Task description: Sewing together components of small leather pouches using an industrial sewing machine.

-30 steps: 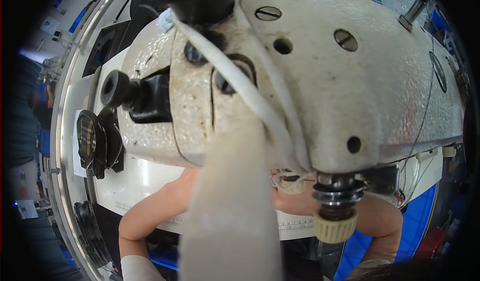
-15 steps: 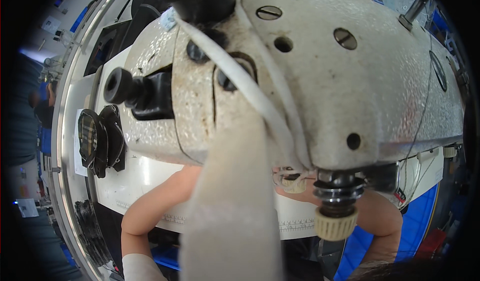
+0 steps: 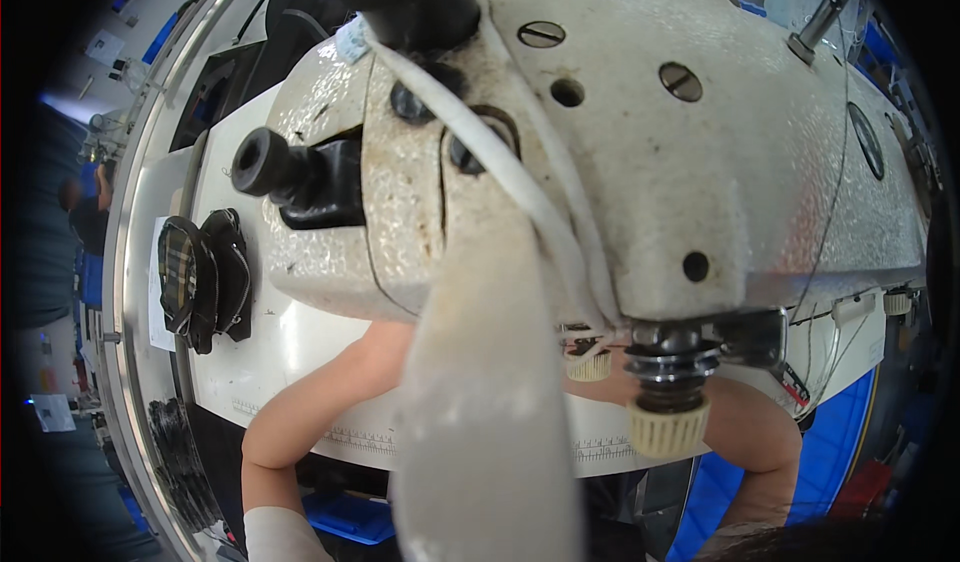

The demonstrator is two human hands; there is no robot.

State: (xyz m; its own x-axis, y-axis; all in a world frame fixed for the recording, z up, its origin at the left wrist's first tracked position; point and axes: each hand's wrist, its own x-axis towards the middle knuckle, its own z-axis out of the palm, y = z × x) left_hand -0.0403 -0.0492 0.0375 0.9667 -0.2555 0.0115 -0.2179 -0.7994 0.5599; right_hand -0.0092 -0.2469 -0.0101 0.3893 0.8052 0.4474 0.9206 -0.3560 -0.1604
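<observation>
A glossy white enamelled sewing machine head [image 3: 640,192], pebbled and stained brown in patches, stood over the white tabletop [image 3: 300,352], back from the near edge and its printed ruler scale [image 3: 358,439]. Slotted steel screws [image 3: 681,82] dotted its casing; a soft white cord [image 3: 495,157] ran down from a round black knob [image 3: 405,2], and a ribbed cream dial [image 3: 668,429] sat at its near side. A broad, blurred pale strip [image 3: 490,442] hung in front. The bare left forearm [image 3: 325,397] and bare right forearm [image 3: 745,417] reached over the near edge. The machine hid the left hand and right hand, so their grip could not be told. Dark plaid fabric pieces [image 3: 180,277] lay at the left edge.
</observation>
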